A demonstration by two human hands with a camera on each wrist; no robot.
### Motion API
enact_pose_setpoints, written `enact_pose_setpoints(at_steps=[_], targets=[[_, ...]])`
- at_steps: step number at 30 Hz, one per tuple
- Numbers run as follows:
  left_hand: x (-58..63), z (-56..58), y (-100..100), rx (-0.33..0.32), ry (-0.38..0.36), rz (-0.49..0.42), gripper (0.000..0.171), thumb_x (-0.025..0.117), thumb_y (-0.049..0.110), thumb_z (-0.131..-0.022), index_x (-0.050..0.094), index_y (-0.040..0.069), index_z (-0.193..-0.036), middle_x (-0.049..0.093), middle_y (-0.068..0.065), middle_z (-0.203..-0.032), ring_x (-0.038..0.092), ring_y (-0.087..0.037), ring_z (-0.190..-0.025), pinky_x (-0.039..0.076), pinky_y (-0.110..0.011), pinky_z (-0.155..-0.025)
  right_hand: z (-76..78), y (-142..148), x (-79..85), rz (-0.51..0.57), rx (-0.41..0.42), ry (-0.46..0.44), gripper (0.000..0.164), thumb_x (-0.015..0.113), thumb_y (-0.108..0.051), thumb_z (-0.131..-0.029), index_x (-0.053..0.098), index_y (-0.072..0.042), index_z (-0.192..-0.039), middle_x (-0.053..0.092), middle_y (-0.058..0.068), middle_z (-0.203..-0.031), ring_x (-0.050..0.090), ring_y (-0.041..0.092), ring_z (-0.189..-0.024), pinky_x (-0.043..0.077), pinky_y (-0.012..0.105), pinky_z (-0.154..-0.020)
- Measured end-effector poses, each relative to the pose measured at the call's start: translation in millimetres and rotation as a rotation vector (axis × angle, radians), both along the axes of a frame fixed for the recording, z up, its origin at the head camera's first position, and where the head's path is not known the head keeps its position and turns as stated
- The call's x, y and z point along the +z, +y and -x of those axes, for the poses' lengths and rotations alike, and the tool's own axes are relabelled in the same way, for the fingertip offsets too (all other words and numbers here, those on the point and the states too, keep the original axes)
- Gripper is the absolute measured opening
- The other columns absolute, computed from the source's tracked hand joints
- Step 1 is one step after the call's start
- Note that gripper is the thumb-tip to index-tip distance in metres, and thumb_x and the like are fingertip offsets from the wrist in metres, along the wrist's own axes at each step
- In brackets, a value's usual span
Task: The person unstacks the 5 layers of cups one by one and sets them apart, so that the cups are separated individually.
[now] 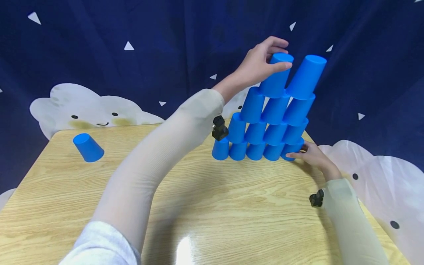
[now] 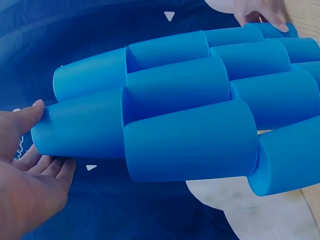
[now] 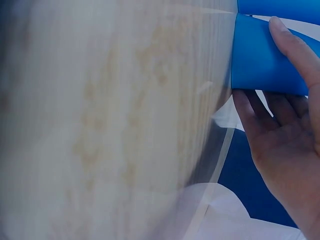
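Note:
Blue cups stand upside down in a stepped wall of four rows. Two cups form the top row. Around the left one, a blue cup, my left hand has its thumb on the near side and its fingers on the far side. The right top cup leans slightly in the head view, with no hand on it. Low down, my right hand holds the bottom row's right end cup between thumb and fingers.
A single upside-down blue cup stands apart on the left of the wooden table. Behind the table hangs a dark blue curtain with white triangles and clouds. The wall of cups stands near the table's right back edge.

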State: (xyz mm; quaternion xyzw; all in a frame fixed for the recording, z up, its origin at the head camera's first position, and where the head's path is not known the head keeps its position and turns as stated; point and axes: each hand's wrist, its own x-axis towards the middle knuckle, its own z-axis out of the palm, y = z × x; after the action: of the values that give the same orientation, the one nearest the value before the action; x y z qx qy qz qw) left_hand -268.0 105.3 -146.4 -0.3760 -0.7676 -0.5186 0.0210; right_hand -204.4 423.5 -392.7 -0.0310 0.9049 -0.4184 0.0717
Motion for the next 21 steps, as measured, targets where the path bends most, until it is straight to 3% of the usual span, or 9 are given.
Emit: enact_pose_setpoints(at_steps=[9,21], targets=[[4.7,-1.5,-8.3,-0.026,-0.032,-0.077,0.056,0.068,0.018,-0.094,0.044,0.008,-0.143,0.054,-0.001,-0.141,0.049,-0.004,-0.126,0.033,-0.010,-0.103,0.4,-0.5,-2.8,0.000,-0.003,-0.018,0.079,0.072,-0.031,-0.091,0.030,0.000,-0.151,0.042,0.028,-0.144,0.042,0.046,-0.127,0.034,0.066,-0.103],[19.2,-7.3,-59.5,0.012,0.064,-0.127,0.057,0.067,0.018,-0.094,0.043,0.006,-0.144,0.051,-0.003,-0.145,0.049,-0.007,-0.129,0.033,-0.015,-0.107,5.0,-0.1,-0.8,-0.018,-0.007,-0.022,0.079,0.071,-0.029,-0.092,0.028,0.002,-0.151,0.040,0.029,-0.144,0.041,0.047,-0.128,0.034,0.064,-0.105]])
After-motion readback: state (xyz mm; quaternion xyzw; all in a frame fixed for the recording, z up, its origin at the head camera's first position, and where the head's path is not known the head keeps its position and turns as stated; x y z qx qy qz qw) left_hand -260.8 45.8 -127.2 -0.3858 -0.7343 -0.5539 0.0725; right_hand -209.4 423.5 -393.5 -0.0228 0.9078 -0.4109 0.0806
